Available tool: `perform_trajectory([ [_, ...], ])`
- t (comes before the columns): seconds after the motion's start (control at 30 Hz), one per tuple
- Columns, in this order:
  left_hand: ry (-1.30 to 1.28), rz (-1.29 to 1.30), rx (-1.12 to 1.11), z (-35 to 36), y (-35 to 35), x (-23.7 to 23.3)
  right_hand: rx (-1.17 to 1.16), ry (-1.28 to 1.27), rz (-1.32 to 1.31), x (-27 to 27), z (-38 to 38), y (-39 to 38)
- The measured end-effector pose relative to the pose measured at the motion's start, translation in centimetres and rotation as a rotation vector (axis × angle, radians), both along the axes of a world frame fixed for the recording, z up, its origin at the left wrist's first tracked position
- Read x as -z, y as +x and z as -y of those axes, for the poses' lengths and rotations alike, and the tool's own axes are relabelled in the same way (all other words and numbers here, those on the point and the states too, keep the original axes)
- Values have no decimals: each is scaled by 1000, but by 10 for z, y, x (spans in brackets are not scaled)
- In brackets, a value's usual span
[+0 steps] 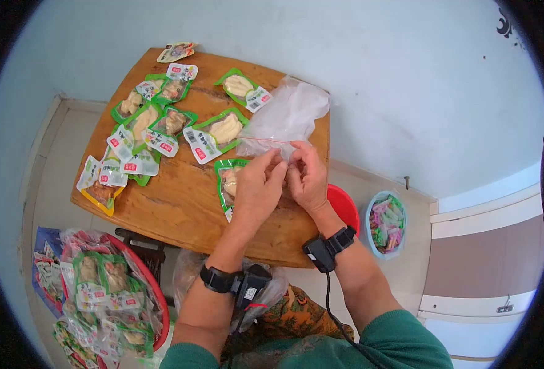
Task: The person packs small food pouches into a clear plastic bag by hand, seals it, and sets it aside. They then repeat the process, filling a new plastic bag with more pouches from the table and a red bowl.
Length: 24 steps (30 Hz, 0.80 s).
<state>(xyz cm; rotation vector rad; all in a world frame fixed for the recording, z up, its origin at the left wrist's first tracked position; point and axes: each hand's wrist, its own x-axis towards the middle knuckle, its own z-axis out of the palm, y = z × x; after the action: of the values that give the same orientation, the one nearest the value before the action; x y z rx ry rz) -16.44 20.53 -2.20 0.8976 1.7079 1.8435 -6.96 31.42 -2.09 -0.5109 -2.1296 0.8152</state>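
A clear plastic bag (290,111) with a thin red line along its near edge lies on the right side of the wooden table. My left hand (260,187) is closed, its fingertips pinching that near edge. Close beside it, my right hand (308,175) grips the same edge between curled thumb and fingers. Partly hidden under my left hand is a green-edged vacuum food pack (228,181). Two more packs with pale contents, one pack (223,130) and a farther pack (241,86), lie left of the bag.
Several food packs (143,123) are heaped on the left of the wooden table (180,212). A red basket (161,301) full of packs stands at lower left. At right are a red bucket (344,206) and a light blue bin (365,224) holding wrappers. Cables hang from both wrist straps.
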Motion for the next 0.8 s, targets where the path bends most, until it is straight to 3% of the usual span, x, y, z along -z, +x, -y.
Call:
perform_trajectory([
  [0.07,-5,91,42,0,1,-3,-69,110,-25,1,2,1],
  [0.17,-65,165,51,-1,1,-7,-88,60,5,1,5,5],
  [0.3,-105,-74,-60,-6,1,3,-116,34,-12,-3,6,6],
  [0.33,-62,-201,-131,-6,2,5,-87,-2,-19,-3,6,5],
  [0.4,-77,-179,-120,-5,3,3,-56,-39,-25,-2,6,5],
  [0.57,-67,-186,-139,-8,2,5,219,245,17,-1,4,-1],
  [0.8,-67,-98,-89,-13,1,14,372,429,61,-7,2,-8],
])
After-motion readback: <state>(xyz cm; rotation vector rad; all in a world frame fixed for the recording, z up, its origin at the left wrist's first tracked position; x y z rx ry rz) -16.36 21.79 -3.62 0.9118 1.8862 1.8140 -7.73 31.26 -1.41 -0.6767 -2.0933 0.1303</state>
